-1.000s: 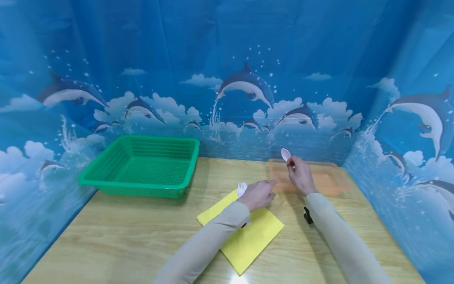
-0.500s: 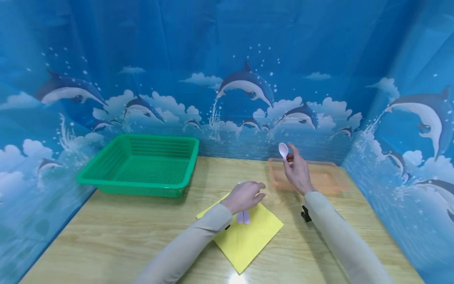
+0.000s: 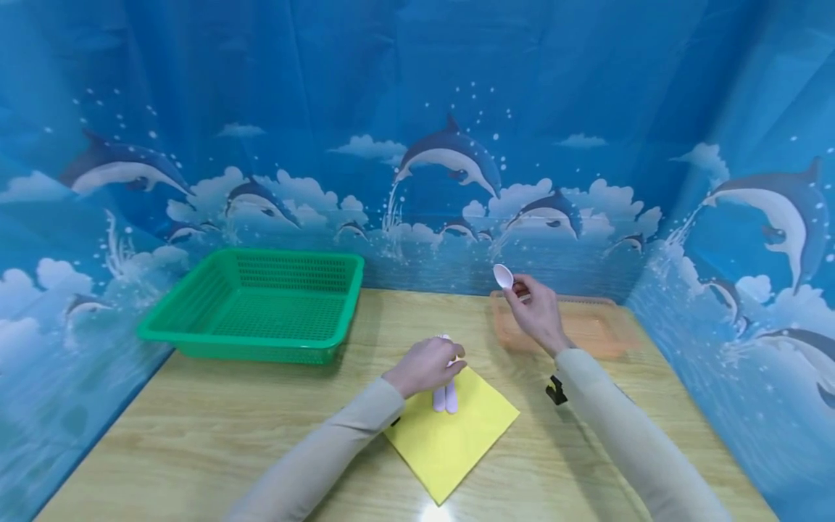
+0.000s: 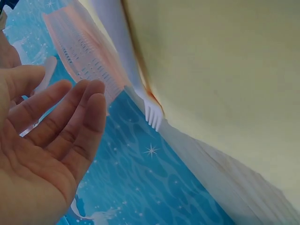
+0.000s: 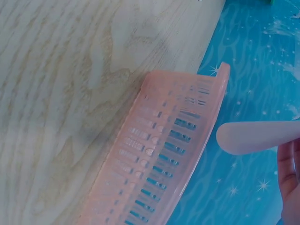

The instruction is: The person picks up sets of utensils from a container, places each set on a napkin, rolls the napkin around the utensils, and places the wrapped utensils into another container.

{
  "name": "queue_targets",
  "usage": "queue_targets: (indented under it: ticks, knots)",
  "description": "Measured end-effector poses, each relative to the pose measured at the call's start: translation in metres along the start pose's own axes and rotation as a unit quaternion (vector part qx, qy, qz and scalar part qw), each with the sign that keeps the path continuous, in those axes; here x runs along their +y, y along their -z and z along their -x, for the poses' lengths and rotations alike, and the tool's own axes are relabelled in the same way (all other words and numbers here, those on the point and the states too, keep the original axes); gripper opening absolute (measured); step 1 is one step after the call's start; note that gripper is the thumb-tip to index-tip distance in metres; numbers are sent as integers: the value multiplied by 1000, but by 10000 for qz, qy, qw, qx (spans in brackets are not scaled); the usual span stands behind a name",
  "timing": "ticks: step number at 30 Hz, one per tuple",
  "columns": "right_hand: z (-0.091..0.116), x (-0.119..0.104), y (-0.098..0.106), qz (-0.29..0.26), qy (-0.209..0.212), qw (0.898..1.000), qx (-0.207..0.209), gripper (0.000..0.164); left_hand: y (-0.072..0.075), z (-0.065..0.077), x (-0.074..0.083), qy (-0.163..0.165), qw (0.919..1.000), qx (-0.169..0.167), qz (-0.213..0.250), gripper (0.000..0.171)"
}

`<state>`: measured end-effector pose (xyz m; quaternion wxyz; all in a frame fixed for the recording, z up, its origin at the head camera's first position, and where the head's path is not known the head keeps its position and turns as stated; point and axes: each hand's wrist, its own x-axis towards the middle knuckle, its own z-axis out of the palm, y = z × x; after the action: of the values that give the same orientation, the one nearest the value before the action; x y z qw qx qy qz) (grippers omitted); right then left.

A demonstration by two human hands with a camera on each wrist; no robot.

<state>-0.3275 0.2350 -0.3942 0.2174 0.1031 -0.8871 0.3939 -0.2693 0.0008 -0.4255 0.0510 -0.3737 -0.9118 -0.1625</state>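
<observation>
My right hand (image 3: 538, 313) pinches a pale spoon (image 3: 503, 276), its bowl raised, in front of the orange basket's left end. In the right wrist view the spoon's handle (image 5: 253, 137) points left past the fingers (image 5: 287, 171). Over the yellow napkin (image 3: 457, 449) hovers my left hand (image 3: 427, 366), fingers loosely bent and holding nothing. Two lilac utensil handles (image 3: 446, 399) lie side by side on the napkin, their upper parts mostly covered by that hand. One is a fork (image 4: 153, 115), its tines showing in the left wrist view; the other's kind is hidden.
A large green basket (image 3: 346, 326) stands at the back left of the wooden table (image 3: 196, 428). A shallow orange basket (image 3: 607, 333) sits at the back right. Behind them hangs a blue dolphin-print curtain (image 3: 404, 203).
My left hand has drawn back leftward over the napkin, uncovering the two handles. My right hand, still holding the spoon, has shifted a little to the left.
</observation>
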Motion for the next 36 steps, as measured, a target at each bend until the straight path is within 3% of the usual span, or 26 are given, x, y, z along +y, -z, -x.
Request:
queue_targets:
  ticks: [6,13,26,31,36]
  knots:
    - [-1,-4,-4,-9,-34,9999,-105,28,0,6,-6,-42,10000,60,4,17]
    - [-3,-7,-8,-133,33,9998,-117,30,4,10,-13,152,9999,-13,61,16]
    - [-3,-9,-14,-485,-482,9965,-485,35,10,24,-24,156,9997,-165,-5,18]
    - [-2,-12,-20,-906,-721,9918,-550,31,12,30,-28,181,9993,-313,-10,18]
    - [2,-21,-26,-1466,-920,9810,-876,30,15,38,-33,138,9986,-500,130,20]
